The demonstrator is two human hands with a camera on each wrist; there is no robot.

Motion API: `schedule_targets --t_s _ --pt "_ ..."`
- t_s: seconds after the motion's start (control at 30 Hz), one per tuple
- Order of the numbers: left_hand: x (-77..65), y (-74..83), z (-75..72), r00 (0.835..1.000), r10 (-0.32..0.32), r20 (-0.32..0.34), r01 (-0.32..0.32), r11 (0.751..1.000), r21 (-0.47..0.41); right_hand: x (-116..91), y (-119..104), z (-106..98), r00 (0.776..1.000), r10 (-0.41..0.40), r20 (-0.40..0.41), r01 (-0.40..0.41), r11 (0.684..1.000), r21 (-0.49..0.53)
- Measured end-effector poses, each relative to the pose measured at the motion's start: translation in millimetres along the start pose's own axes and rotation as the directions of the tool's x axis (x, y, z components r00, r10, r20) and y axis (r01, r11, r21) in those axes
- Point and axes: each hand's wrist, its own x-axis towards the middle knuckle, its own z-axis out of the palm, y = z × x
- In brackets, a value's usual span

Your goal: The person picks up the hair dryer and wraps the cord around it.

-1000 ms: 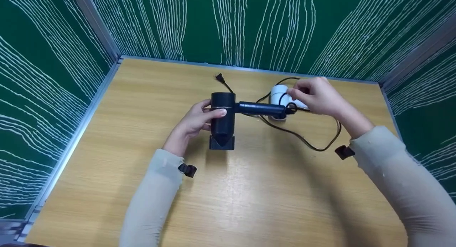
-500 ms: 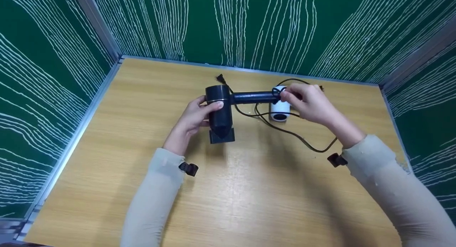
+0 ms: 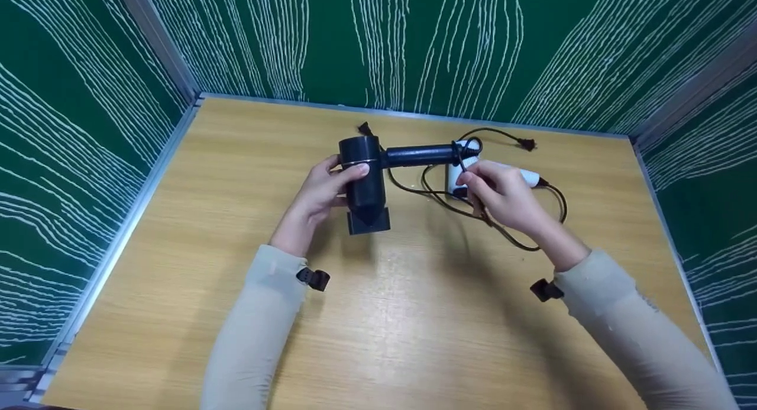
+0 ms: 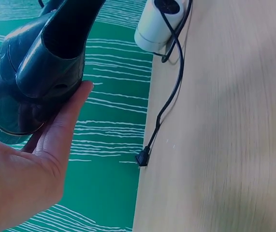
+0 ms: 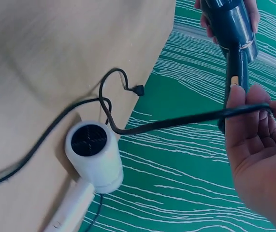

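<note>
My left hand (image 3: 313,197) grips the black hair dryer (image 3: 368,188) round its barrel, thumb on top, and holds it above the table. The dryer's handle (image 3: 421,155) points right, with loops of black cord about its end. Just below that end, my right hand (image 3: 508,200) pinches the black power cord (image 5: 176,123) between thumb and fingers; the cord runs on from the hand in the right wrist view. Behind it on the table lies a white hair dryer (image 5: 104,162), partly hidden by the right hand in the head view.
One plug (image 3: 364,128) lies at the back of the wooden table (image 3: 384,327), another plug (image 3: 526,144) further right. A black cord (image 3: 559,200) curves from the white dryer's handle. Green walls (image 3: 331,43) with white lines stand round the table's back and sides.
My right hand has moved left and toward me, pulling the cord around the handle's end. The black dryer has risen slightly in view and its handle has tilted up a little.
</note>
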Motion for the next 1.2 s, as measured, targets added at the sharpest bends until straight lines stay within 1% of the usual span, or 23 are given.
schedule_targets --t_s 0.2,0.43,0.57,0.67,0.8,0.87,1.0,1.2 --pt "-0.3 0.5 1.4 1.0 0.016 0.005 -0.016 1.0 -0.007 -7 10 13 0.999 0.026 0.019 -0.028 0.992 0.125" --pt "-1.3 -0.6 5.1 0.999 0.034 0.019 -0.033 0.999 -0.028 -12 22 26 0.999 0.024 0.028 -0.029 0.98 0.197" --pt "-1.1 -1.1 8.0 0.998 0.042 0.04 -0.04 0.998 -0.038 -15 30 32 1.0 0.001 0.022 -0.006 0.973 0.233" --pt "-0.6 -0.5 10.6 0.998 0.049 0.041 -0.048 0.998 -0.043 -17 36 35 1.0 -0.015 0.027 0.007 0.957 0.29" --pt "-0.5 0.7 14.4 0.998 0.049 0.044 -0.047 0.998 -0.048 -20 43 41 0.999 -0.017 0.051 -0.004 0.927 0.374" --pt "-1.0 1.3 16.3 0.998 0.049 0.045 -0.047 0.998 -0.053 -22 47 43 0.998 -0.015 0.064 -0.01 0.926 0.377" --pt "-2.8 2.4 19.2 0.997 0.057 0.042 -0.054 0.996 -0.068 -25 55 45 0.997 -0.008 0.076 -0.019 0.938 0.346" --pt "-5.1 1.8 19.3 0.997 0.057 0.057 -0.053 0.996 -0.066 -22 64 40 0.995 0.045 0.086 -0.07 0.944 0.323"
